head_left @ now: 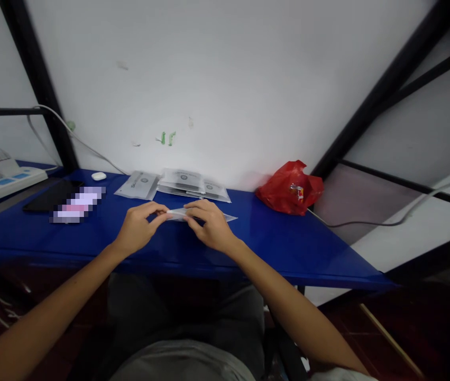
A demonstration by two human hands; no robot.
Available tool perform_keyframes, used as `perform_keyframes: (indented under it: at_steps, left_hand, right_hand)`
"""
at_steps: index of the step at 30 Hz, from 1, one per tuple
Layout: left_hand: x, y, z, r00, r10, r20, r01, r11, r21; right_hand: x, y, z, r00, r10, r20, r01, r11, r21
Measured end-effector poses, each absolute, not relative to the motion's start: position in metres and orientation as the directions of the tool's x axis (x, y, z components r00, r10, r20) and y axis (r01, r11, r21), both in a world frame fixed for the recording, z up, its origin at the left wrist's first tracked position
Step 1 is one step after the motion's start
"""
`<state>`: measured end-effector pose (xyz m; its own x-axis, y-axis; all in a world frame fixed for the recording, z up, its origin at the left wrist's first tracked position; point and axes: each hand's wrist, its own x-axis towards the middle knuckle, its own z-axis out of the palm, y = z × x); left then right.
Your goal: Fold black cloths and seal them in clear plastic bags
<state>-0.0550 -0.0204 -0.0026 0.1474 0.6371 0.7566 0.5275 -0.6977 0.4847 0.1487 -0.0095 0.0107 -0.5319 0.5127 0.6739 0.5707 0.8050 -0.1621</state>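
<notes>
Just above the blue table, a translucent plastic pouch is held between both hands. My left hand pinches its left end between thumb and fingertips. Closed on the pouch's near edge is my right hand, thumb below and fingers on top; these fingers cover part of the pouch, and its pointed right corner sticks out beyond them. Right behind the hands lie more frosted pouches with dark print: a single pouch on the left and a stack of pouches beside it.
A crumpled red plastic bag sits at the back right against the wall. At the left are a white earbud case, a black tablet-like slab, a blurred-out phone-shaped item and a power strip with cables. Black metal posts flank the table.
</notes>
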Motion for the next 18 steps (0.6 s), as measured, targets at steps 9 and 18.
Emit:
perform_keyframes:
  at_steps: [9,18]
  left_hand:
    - [-0.054,-0.021,-0.008,0.226,0.58,0.783,0.506,-0.757,0.415]
    - [-0.037,-0.032,-0.003,0.312,0.537,0.784,0.563,-0.769,0.302]
  right_hand:
    - [0.153,-0.014,0.014,-0.516,0.587,0.624,0.561,0.782,-0.272]
    - [0.15,-0.025,0.033,-0.539,0.577,0.614,0.52,0.801,-0.296]
